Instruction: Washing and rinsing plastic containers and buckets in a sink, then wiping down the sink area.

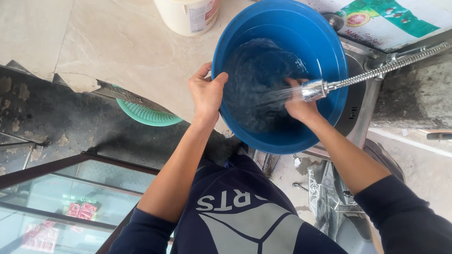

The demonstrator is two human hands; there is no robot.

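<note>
While water sprays from the chrome nozzle on a flexible metal hose (314, 89), the head view shows the person rinsing a large round blue plastic basin (263, 28) tilted over a steel sink (360, 108). The left hand (206, 91) clamps the basin's near rim, thumb hooked inside and fingers curled over the outer wall. The right hand (299, 106) reaches inside the bowl just under the nozzle, its fingers pressed flat against the wet wall, though spray blurs them. To do this well, the rim grip should stay firm so the tilted basin does not slip, and the rubbing hand should sweep the whole wall under the jet. A white plastic bucket (188, 16) and a green mesh basket (148, 115) sit on the stone counter (117, 47) nearby.
</note>
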